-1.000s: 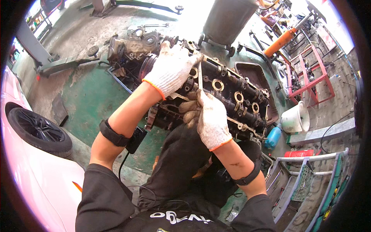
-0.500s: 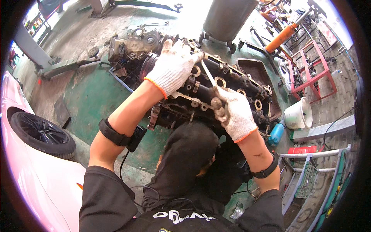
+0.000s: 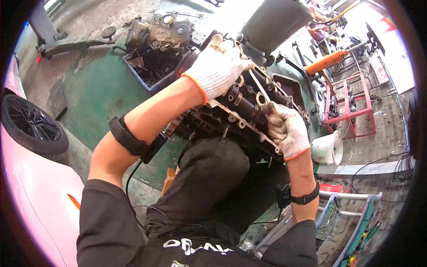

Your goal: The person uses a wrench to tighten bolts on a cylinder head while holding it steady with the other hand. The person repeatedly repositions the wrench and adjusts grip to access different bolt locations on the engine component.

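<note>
At far left, a black-spoked wheel point(image 3: 33, 122) is fitted to a pink car point(image 3: 42, 191). A blue-edged tray point(image 3: 137, 74) lies on the floor beside the engine. The gloved left hand point(image 3: 219, 66) bends over the engine point(image 3: 242, 109) at the upper end of a slanted metal bar point(image 3: 259, 84); its finger closure cannot be determined. The bar lies over the engine's top. The gloved right hand point(image 3: 287, 127) has its fingers curled around the bar's lower end. A white bucket point(image 3: 324, 149) stands farther right.
</note>
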A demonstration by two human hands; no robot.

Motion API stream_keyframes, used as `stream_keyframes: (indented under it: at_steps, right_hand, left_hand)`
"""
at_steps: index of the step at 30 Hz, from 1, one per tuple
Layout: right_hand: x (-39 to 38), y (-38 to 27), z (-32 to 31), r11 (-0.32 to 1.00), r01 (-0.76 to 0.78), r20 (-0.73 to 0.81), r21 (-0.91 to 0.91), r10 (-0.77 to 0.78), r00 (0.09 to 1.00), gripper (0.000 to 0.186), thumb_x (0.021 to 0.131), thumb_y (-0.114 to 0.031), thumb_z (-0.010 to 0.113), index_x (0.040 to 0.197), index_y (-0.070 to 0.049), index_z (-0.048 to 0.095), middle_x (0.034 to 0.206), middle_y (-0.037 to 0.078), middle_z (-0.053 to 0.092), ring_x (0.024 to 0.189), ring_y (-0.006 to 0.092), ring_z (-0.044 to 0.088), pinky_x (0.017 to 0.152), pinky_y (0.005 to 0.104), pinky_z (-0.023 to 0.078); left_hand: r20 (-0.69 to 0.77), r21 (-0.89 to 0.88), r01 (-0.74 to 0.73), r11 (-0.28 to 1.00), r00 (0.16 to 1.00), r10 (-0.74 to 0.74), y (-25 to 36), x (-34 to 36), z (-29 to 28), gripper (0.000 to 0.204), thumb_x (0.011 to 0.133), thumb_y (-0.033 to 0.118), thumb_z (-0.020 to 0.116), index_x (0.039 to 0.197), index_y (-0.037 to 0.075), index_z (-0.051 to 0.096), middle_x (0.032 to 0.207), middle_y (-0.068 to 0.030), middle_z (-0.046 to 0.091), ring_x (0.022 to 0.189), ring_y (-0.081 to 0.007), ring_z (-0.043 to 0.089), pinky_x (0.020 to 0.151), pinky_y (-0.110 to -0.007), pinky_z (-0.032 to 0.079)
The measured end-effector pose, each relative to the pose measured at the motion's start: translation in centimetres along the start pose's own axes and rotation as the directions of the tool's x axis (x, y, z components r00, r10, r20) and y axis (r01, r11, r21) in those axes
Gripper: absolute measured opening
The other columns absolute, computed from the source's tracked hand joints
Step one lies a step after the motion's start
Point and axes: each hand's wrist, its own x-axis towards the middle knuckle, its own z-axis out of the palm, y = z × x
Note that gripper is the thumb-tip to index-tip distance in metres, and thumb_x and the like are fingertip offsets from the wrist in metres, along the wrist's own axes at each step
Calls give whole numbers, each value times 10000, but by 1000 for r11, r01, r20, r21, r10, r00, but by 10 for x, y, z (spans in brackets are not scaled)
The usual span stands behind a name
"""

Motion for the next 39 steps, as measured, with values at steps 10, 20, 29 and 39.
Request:
stream_keyframes:
  at_steps: [10, 20, 29, 39]
  right_hand:
    - [77, -74, -27, 988, 136, -182, -75, -148, 972, 107, 1039, -71, 517, 1000, -61, 616, 662, -67, 483, 438, 16, 308, 352, 186, 239]
    - [155, -142, 33, 809, 243, -128, -535, -362, 923, 110, 987, -149, 666, 883, -115, 677, 635, -57, 529, 440, 18, 357, 356, 191, 236]
    - [173, -125, 157, -400, 378, 550, -835, -614, 566, 394, 925, -398, 639, 979, -35, 782, 924, 169, 761, 851, 340, 722, 878, 410, 557]
    - [156, -85, 152, -457, 494, 634, -739, -720, 282, 420, 920, -427, 591, 926, -51, 779, 848, 184, 740, 755, 349, 697, 720, 471, 545]
  left_hand:
    - [104, -79, -11, 997, 994, 20, -1, 2, -9, 568, 940, 77, 542, 1492, 209, 551, 1328, -203, 612, 1334, -357, 532, 1186, -554, 295]
    - [151, 28, -7, 1000, 989, 3, 2, 2, -5, 551, 959, 103, 544, 1500, 209, 530, 1212, -168, 644, 1267, -344, 564, 1192, -571, 312]
    - [6, 27, 62, 998, 998, -62, 8, 2, 5, 449, 1001, 188, 506, 1432, 244, 619, 1239, -171, 679, 1265, -315, 593, 1201, -561, 297]
    - [-150, -110, 251, 962, 952, -266, 43, -11, 17, 345, 965, 181, 585, 1289, 119, 686, 1061, -136, 707, 1075, -309, 659, 1172, -524, 352]
